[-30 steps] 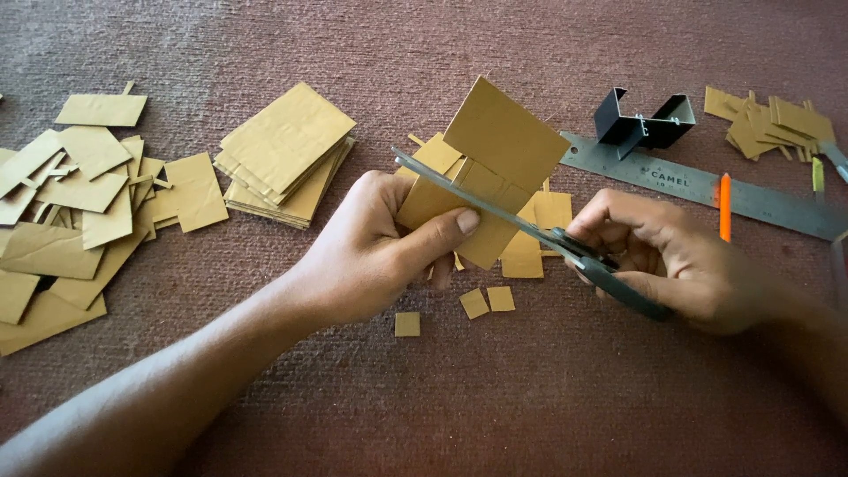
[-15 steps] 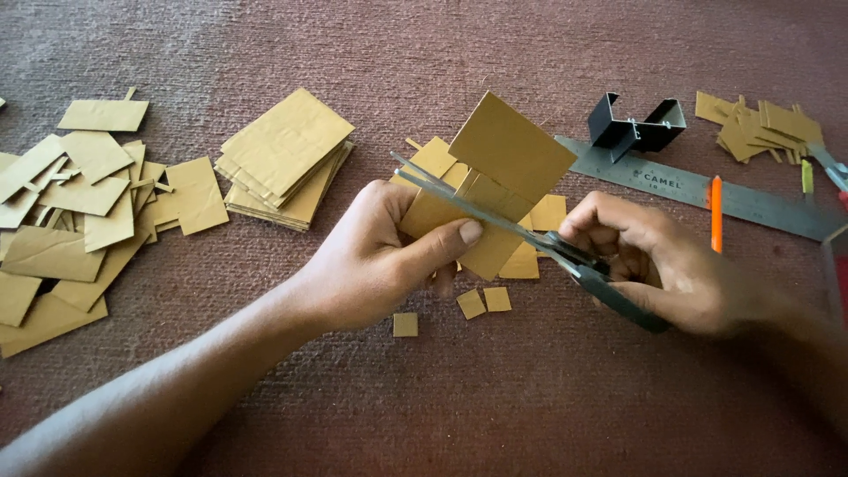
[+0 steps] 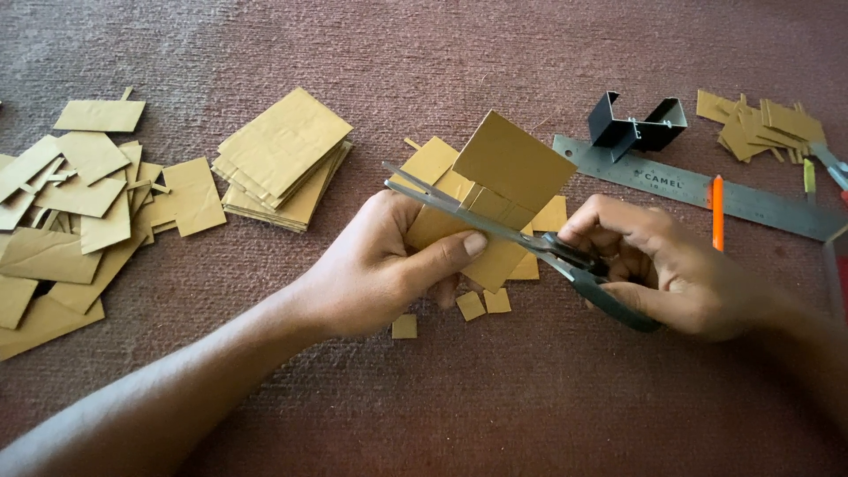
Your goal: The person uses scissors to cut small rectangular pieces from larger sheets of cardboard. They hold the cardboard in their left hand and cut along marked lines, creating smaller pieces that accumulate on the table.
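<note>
Right now the left hand (image 3: 389, 274) pinches a flat brown cardboard piece (image 3: 508, 190) between thumb and fingers, holding it tilted above the carpet. At three o'clock from it, the right hand (image 3: 671, 269) is curled through the dark handles of a pair of scissors (image 3: 521, 237), whose grey metal blades are parted and lie across the card's lower half, tips pointing toward ten o'clock. Below the hands, at six o'clock, three small square cardboard offcuts (image 3: 471, 306) lie on the carpet (image 3: 495, 53), a rough, reddish-brown woven surface. Behind the held card more flat brown pieces lie partly hidden. At ten o'clock sits a neat stack of cardboard rectangles (image 3: 283, 159), and farther, at nine o'clock, a loose heap of irregular cardboard scraps (image 3: 79, 212). At two o'clock a steel ruler (image 3: 768, 201) lies slanted, with an orange pencil (image 3: 717, 212) across it and a black metal bracket (image 3: 636, 124) touching its upper end. Beyond, at two o'clock, a small pile of thin cardboard strips (image 3: 760, 124) rests.
</note>
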